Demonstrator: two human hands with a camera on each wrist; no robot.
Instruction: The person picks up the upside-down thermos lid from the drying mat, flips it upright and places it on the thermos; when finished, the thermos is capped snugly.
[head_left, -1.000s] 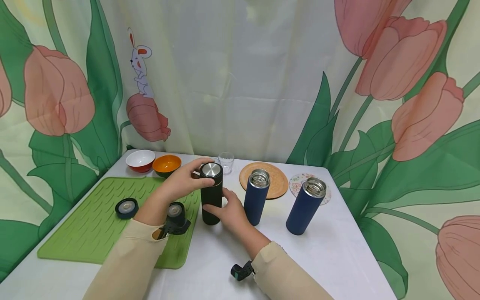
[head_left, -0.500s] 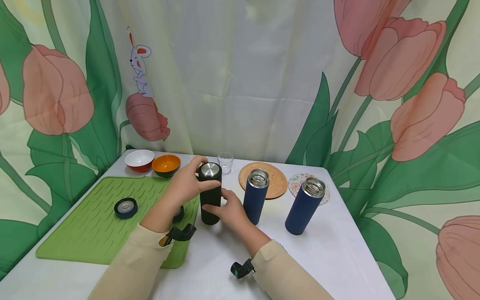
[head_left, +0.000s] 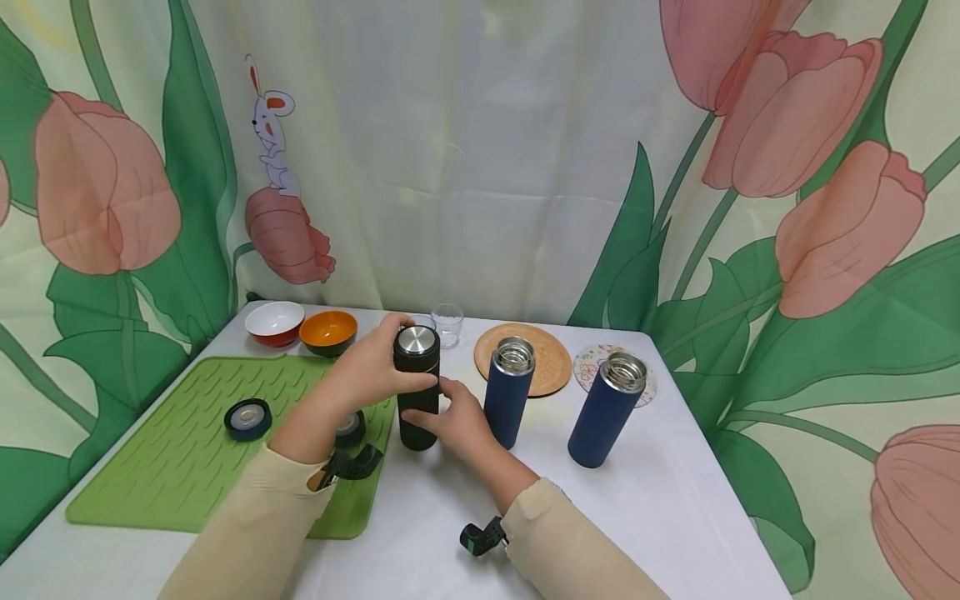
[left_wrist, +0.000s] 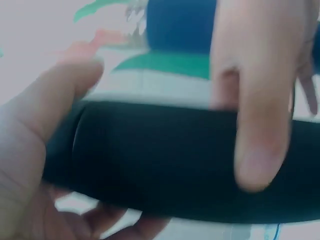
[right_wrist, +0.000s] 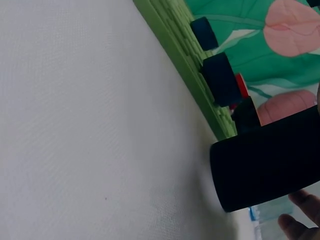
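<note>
A person's left hand [head_left: 367, 371] curls around the lidded top of an upright black flask [head_left: 417, 392] on the bench [head_left: 660, 508], while the right hand [head_left: 457, 421] wraps its lower body; two open blue flasks [head_left: 510, 392] stand just beyond the right hand.

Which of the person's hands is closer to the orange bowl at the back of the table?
Left. The left hand grips the top of the black flask, just in front of the orange bowl. The right hand holds the flask's lower body, farther from the bowl.
</note>
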